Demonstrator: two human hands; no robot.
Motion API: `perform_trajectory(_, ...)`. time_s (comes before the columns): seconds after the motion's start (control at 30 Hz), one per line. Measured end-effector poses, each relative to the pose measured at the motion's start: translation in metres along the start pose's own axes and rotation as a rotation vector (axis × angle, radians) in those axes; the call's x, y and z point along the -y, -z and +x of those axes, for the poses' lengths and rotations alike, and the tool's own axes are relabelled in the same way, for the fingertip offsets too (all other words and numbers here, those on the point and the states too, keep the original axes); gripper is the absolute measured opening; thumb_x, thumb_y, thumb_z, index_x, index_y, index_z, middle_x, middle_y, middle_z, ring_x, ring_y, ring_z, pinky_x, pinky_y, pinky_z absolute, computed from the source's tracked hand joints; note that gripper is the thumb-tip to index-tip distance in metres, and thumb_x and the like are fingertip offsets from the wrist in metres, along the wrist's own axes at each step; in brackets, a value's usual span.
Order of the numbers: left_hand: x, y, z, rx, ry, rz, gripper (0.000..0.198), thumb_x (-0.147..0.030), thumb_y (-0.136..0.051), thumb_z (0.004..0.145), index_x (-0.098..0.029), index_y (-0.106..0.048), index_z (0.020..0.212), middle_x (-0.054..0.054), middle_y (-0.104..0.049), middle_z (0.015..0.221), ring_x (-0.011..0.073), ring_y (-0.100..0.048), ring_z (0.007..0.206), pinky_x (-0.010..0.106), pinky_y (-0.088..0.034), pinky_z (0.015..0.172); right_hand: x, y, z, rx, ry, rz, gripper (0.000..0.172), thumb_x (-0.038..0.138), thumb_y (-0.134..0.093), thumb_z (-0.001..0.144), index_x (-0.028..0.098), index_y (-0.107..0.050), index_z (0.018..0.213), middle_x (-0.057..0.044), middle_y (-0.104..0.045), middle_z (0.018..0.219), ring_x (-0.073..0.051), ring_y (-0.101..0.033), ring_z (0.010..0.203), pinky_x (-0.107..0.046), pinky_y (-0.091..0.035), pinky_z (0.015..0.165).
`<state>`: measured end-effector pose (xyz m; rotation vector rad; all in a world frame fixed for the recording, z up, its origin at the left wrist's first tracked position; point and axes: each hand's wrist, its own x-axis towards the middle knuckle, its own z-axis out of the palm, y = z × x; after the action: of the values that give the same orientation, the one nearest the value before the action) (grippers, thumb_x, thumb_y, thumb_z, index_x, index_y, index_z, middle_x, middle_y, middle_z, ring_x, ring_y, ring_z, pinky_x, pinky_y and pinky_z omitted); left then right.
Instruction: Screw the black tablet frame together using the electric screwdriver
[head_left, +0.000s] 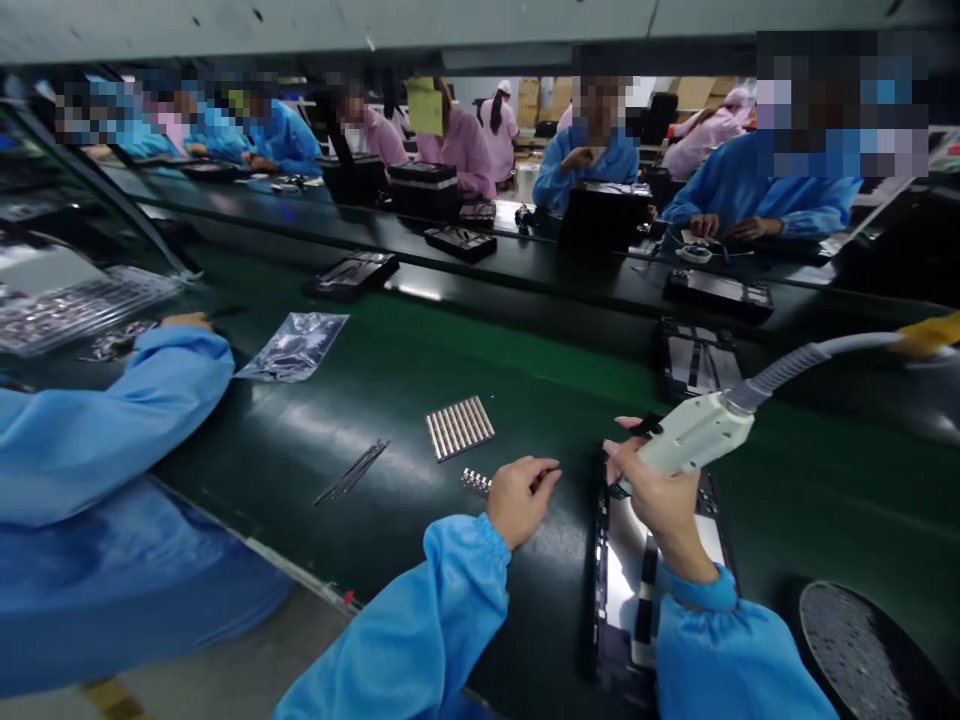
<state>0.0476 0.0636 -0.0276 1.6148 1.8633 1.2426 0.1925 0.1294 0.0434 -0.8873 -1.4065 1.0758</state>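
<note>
On the near belt point(375, 400), the right hand point(664, 495) grips the white driver point(694, 432) over the far end of the near-to-far tray point(622, 580), the curled left hand point(519, 497), contents unclear, just left of it.

Clear plastic bag point(294, 346) left on green table point(525, 350). Ribbed metal block point(460, 427) mid-table, thin rods point(352, 470) near it. Co-worker's blue sleeve point(112, 420) far left.

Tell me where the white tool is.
In the head view, right of centre: the white tool is gripped in the right hand, over the top end of the panel on the green belt.
</note>
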Motion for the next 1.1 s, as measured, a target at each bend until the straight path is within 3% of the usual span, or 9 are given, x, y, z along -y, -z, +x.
perform_trajectory(0.43, -0.001, -0.001, -0.003, 0.005, -0.034, 0.038, 0.018, -0.021, -0.054, 0.091, -0.020, -0.070, 0.100, 0.002, -0.068, 0.085, 0.0153, -0.063, 0.075, 0.026, -0.050, 0.072, -0.008, 0.001, -0.002, 0.028, -0.022, -0.010, 0.027, 0.023, -0.072, 0.076, 0.017, -0.059, 0.098, 0.008, -0.056, 0.046, -0.014, -0.053, 0.041, -0.033, -0.046, 0.053)
perform_trajectory(0.67, -0.006, 0.004, -0.001, -0.121, -0.150, -0.156, 0.019, -0.021, -0.050, 0.093, -0.017, -0.068, 0.095, 0.005, -0.068, 0.083, 0.0140, -0.065, 0.074, 0.026, -0.054, 0.072, -0.005, -0.003, -0.004, 0.011, -0.018, -0.020, 0.022, 0.024, -0.072, 0.075, 0.018, -0.058, 0.092, 0.007, -0.055, 0.046, -0.013, -0.052, 0.041, -0.032, -0.047, 0.052)
perform_trajectory(0.83, -0.011, 0.011, -0.001, -0.166, -0.053, -0.271, 0.015, -0.020, -0.051, 0.092, -0.017, -0.066, 0.094, 0.003, -0.071, 0.074, 0.0134, -0.069, 0.068, 0.025, -0.057, 0.069, -0.005, -0.006, -0.009, 0.032, -0.036, -0.032, 0.021, 0.027, -0.071, 0.075, 0.019, -0.057, 0.089, 0.006, -0.054, 0.048, -0.013, -0.052, 0.040, -0.029, -0.046, 0.046)
perform_trajectory(0.9, -0.014, 0.016, -0.005, -0.142, -0.041, -0.286, 0.017, -0.018, -0.048, 0.092, -0.017, -0.065, 0.096, 0.003, -0.071, 0.073, 0.0123, -0.069, 0.064, 0.023, -0.057, 0.065, -0.006, -0.007, -0.011, 0.038, -0.036, -0.050, 0.021, 0.028, -0.070, 0.074, 0.020, -0.057, 0.088, 0.006, -0.054, 0.049, -0.014, -0.053, 0.041, -0.029, -0.047, 0.045)
perform_trajectory(0.97, -0.022, 0.022, -0.016, -0.085, -0.110, -0.257, 0.022, -0.014, -0.044, 0.092, -0.016, -0.066, 0.092, 0.006, -0.072, 0.085, 0.0121, -0.069, 0.068, 0.022, -0.057, 0.065, -0.007, -0.009, -0.012, 0.034, -0.035, -0.064, 0.020, 0.029, -0.070, 0.074, 0.020, -0.057, 0.087, 0.006, -0.054, 0.048, -0.014, -0.054, 0.041, -0.029, -0.047, 0.045)
perform_trajectory(1.1, -0.041, 0.020, -0.055, 0.075, -0.358, -0.146, 0.031, -0.007, -0.039, 0.088, -0.017, -0.068, 0.097, 0.009, -0.071, 0.105, 0.0150, -0.068, 0.094, 0.025, -0.056, 0.084, -0.007, -0.012, -0.012, 0.031, -0.040, -0.042, 0.020, 0.028, -0.069, 0.074, 0.019, -0.058, 0.088, 0.007, -0.053, 0.047, -0.013, -0.052, 0.040, -0.028, -0.045, 0.043)
